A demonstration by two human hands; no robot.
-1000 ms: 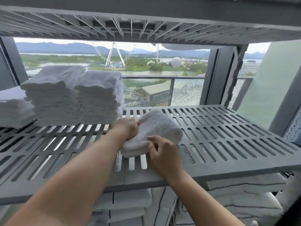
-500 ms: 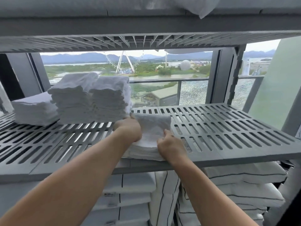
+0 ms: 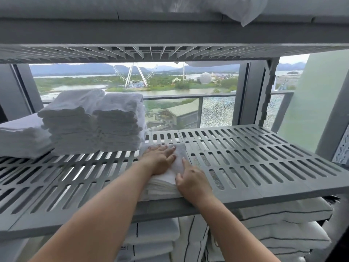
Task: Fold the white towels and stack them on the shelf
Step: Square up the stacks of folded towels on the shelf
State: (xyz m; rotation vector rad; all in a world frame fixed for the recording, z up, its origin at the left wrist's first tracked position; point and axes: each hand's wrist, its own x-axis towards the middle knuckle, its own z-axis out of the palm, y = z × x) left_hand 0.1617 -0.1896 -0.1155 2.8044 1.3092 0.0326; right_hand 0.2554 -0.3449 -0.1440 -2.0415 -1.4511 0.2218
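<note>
- The left hand (image 3: 160,159) is lying palm down on a small stack of folded white towels (image 3: 168,183), its fingers (image 3: 171,149) spread flat and gripping nothing.
- The right hand (image 3: 190,181) is resting against the stack's right edge, fingers (image 3: 184,161) extended and loosely open, one fingertip touching the top towel.
- Under both hands, the stack is sitting on the grey slatted shelf (image 3: 245,163), near its front edge.
- Beyond and left of the fingers, two taller piles of folded towels (image 3: 94,125) are standing side by side, touching each other.
- Further left, a lower pile of white linen (image 3: 20,137) is lying just beside them.
- Below the hands, striped white pillows (image 3: 283,212) are filling the lower shelf.
</note>
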